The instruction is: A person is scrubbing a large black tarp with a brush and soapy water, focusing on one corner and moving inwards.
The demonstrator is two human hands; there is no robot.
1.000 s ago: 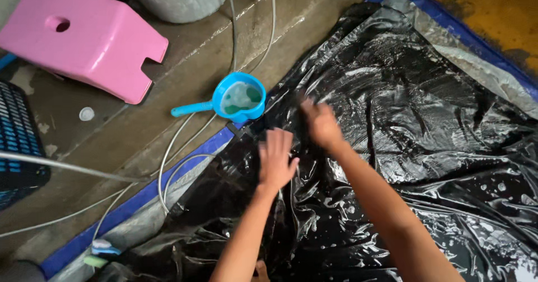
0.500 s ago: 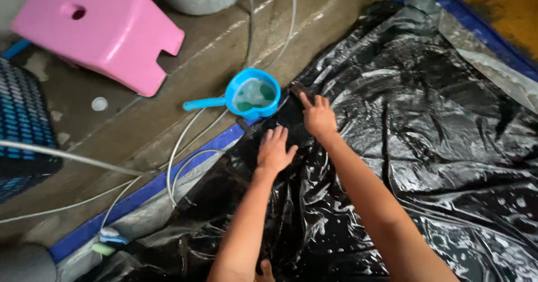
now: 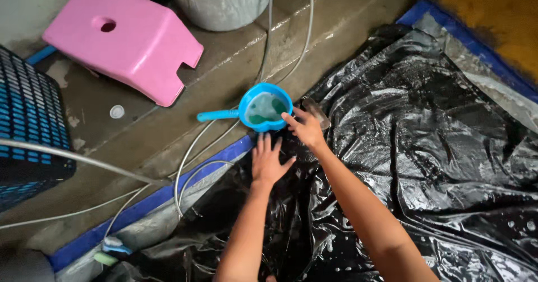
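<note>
We've got the black plastic sheet [image 3: 426,147] spread wet over the floor, w/ creases left near the edge, so smoothing looks partly done. Our left hand [image 3: 268,161] lies flat, fingers spread, palm down on the sheet. Our right hand [image 3: 307,128], open too, reaches fwd, fingertips touching the blue water scoop [image 3: 263,108] just beyond. Both arms outstretched.
</note>
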